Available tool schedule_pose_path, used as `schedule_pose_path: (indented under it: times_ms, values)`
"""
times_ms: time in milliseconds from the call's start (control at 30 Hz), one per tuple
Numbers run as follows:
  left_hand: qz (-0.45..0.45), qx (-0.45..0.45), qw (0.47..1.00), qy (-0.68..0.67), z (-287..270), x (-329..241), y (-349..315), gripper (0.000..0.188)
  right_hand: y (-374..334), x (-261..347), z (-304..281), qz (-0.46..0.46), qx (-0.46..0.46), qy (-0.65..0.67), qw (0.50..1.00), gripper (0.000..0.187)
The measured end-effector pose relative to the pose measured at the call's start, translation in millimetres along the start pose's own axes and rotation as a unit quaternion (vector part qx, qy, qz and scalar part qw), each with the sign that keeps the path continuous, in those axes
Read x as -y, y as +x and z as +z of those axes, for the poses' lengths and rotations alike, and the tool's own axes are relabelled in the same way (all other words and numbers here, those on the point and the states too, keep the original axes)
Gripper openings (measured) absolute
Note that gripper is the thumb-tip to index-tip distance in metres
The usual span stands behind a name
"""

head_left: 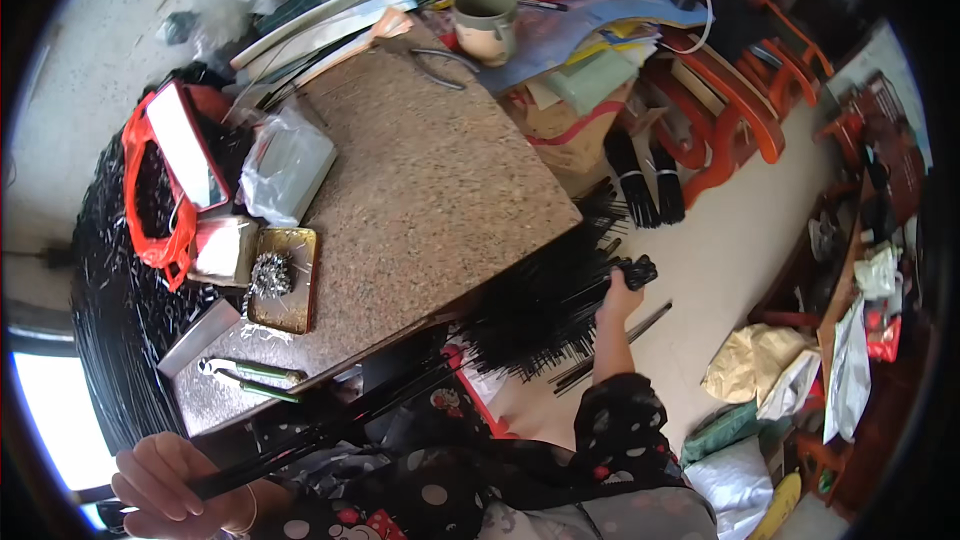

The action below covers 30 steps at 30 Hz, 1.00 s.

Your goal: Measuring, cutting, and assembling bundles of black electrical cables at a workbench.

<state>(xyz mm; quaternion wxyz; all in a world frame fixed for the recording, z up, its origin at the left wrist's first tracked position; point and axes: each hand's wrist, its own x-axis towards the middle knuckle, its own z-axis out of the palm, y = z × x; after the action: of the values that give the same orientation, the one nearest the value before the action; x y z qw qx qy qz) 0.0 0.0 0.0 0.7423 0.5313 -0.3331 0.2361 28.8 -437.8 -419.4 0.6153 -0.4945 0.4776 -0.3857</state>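
Note:
In the lower left corner, my left hand (170, 485) is closed around one end of a long, thin bundle of black strands (360, 412), which slants up and right across my lap. My right hand (622, 298), reaching out past the table corner, closes around the thick end of black strands (634, 270). Under and beside that hand spreads a large pile of loose black strands (525, 325), partly hidden by the table edge. Whether both hands hold the same bundle I cannot tell. What the strands are made of does not show clearly.
The speckled table (430, 180) bears green-handled pliers (255, 376), a metal tin (312, 285), a red-framed mirror (188, 145) and a mug (485, 28). Tied black bundles (632, 185) lie on the floor near red wooden chairs (745, 125). Bags (755, 365) lie at right.

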Motion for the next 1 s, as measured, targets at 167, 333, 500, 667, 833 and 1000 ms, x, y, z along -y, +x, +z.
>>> schedule_pose_path:
  times_ms: [167, 333, 500, 667, 833, 1000]
  values:
    - [-0.033, -0.076, 0.994, -0.066, 28.2, -1.1, 0.0, 0.033, 73.7, -33.4, -11.8, 0.285, -0.021, -0.167, 0.944, 0.048]
    - [-0.068, -0.05, 0.985, -0.147, 20.7, 5.7, -2.1, 0.034, 110.2, -82.2, -79.2, 0.001, 0.285, -0.526, 0.802, 0.055]
    - [-0.023, -0.095, 0.991, -0.092, 19.5, -34.2, -12.4, 0.034, -86.2, 9.1, -49.4, -0.045, 0.477, -0.347, 0.806, 0.065]
    - [0.012, -0.136, 0.974, -0.178, 27.3, -59.4, 6.3, 0.032, -226.2, 168.1, -25.1, -0.403, 0.664, -0.185, 0.603, 0.089]
    - [0.03, -0.317, 0.926, 0.204, 27.2, -89.0, 3.6, 0.104, -259.2, 184.3, -32.0, -0.428, 0.65, -0.089, 0.622, 0.075]
    - [-0.142, -0.121, 0.966, 0.18, -25.7, -115.0, -20.5, 0.089, -239.3, 215.2, -17.2, -0.303, 0.435, -0.207, 0.823, 0.058]
